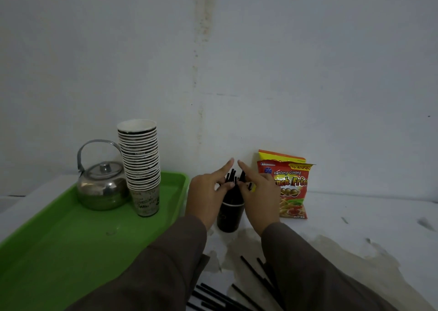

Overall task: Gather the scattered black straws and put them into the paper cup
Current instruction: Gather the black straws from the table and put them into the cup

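Task roughly midway, my read: a bunch of thin black plastic straws [233,180] already stands upright in the dark paper cup [230,216], which sits on the surface just right of the tray, centre of view. Left hand [208,192] and right hand [258,192] flank the bunch above the cup rim, thumbs and lower fingers pinching the straws, both index fingers sticking out straight toward 12 o'clock; looks like settling or aligning the bundle, though exact contact is partly hidden. Still to do: loose black straws [237,294] lie scattered on the surface at 6 o'clock, between the brown sleeves [154,275], several more, count unclear. Surface is a white, stained, patchy countertop [355,227]. At 9 o'clock a bright green plastic tray [59,251] carries a dull steel kettle with hoop handle [102,187] and a tall stack of nested paper cups [141,166]. At 3 o'clock of the cup, a red-and-yellow snack packet [291,192] leans on the plain white wall [284,62], which shows a faint vertical stain at 12 o'clock. Lighting dim.
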